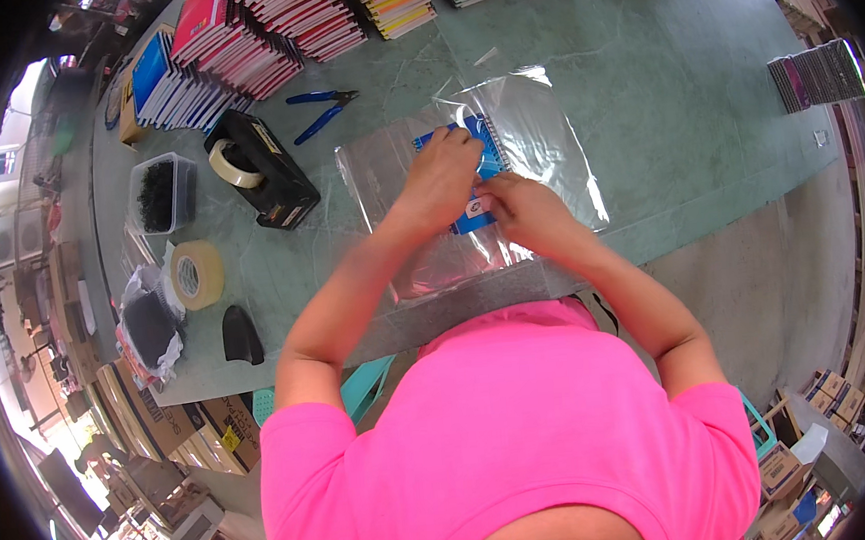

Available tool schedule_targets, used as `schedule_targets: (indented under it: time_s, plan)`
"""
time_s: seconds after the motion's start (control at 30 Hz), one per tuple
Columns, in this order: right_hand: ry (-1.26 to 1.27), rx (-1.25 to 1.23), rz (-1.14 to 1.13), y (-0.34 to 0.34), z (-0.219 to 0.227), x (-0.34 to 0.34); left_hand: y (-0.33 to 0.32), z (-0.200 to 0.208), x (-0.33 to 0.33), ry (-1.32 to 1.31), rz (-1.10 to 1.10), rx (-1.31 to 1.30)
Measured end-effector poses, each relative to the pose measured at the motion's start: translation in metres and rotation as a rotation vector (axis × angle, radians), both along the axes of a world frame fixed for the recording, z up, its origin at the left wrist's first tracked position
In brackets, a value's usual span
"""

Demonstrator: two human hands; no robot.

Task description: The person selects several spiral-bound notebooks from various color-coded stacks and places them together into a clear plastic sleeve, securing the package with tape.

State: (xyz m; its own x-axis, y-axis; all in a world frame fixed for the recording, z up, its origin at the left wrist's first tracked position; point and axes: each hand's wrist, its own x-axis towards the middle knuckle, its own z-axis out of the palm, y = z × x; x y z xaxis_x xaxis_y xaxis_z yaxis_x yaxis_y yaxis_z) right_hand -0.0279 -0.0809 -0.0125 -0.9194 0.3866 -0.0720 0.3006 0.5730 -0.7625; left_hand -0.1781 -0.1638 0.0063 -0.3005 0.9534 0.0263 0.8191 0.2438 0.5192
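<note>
Lying near the front edge of the table, the blue notebook was with the clear plastic sheets; whether inside them, I could not tell. The left hand bent its fingers over the upper part, and the right hand had its fingertips together at the lower part, close by the left, perhaps to keep the cover steady; how firmly they pressed, I could not see. Both hands hid much of the cover. The cutter lay just beyond the sheets, while the tape dispenser stood to their left, perhaps for easy reach, limiting the room there. Notebook stacks lined the far edge, and a tape roll sat toward the near left corner.
</note>
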Motion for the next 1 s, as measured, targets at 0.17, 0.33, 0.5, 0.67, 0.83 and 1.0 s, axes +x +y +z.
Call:
schedule_targets:
  time_s: [0.17, 0.33, 0.5, 0.67, 0.83, 1.0]
  plan:
    - [-0.052, 0.506, -0.350, 0.102, -0.054, 0.045, -0.001, -0.004, 0.000, -0.057, -0.058, -0.070]
    - [0.138, 0.479, -0.059, 0.081, -0.001, 0.004, 0.000, -0.007, -0.002, -0.054, -0.063, -0.080]
    - [0.056, 0.126, 0.220, 0.018, 0.007, -0.010, 0.014, -0.019, -0.063, -0.385, 0.120, -0.097]
    - [0.083, 0.322, 0.356, 0.016, 0.014, -0.014, 0.069, -0.077, -0.099, 0.015, -0.115, 0.313]
    - [0.059, 0.242, 0.366, 0.021, 0.014, -0.017, 0.087, -0.060, -0.096, -0.588, -0.244, -0.129]
    - [0.086, 0.259, 0.393, 0.025, 0.009, -0.016, -0.015, -0.052, -0.122, -0.285, -0.123, -0.315]
